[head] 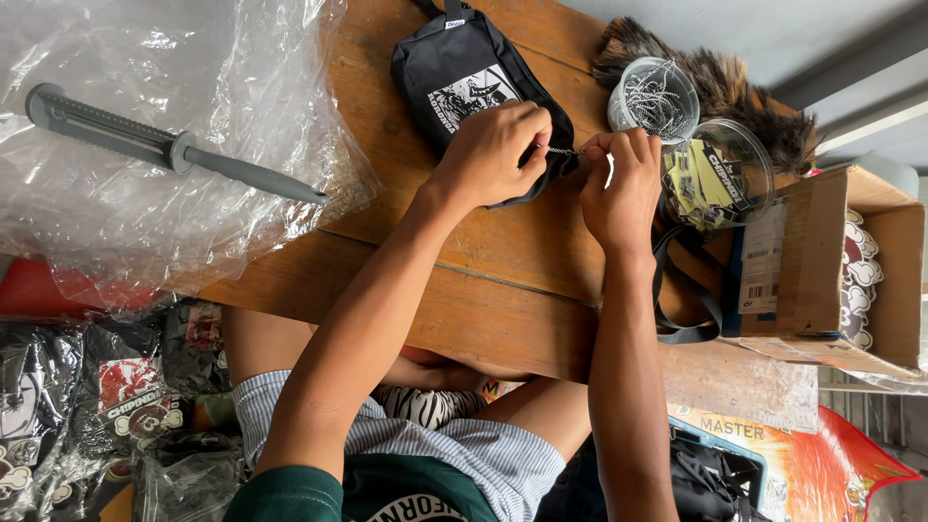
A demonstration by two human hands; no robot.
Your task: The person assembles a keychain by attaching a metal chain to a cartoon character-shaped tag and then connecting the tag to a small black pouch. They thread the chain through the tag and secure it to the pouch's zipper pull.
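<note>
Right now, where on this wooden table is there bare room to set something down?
Bare wood lies on the table between the clear plastic sheet and the black pouch, and along the near edge between the forearms. It is crowded right of the right hand: two clear tubs and a cardboard box.

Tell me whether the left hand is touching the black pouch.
Touching. The head view shows the left hand pressed onto the black pouch, its fingers curled over the pouch's edge with no gap.

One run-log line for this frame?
left hand: pinning black pouch | right hand: pinching small chain at pouch edge | wooden table
</note>
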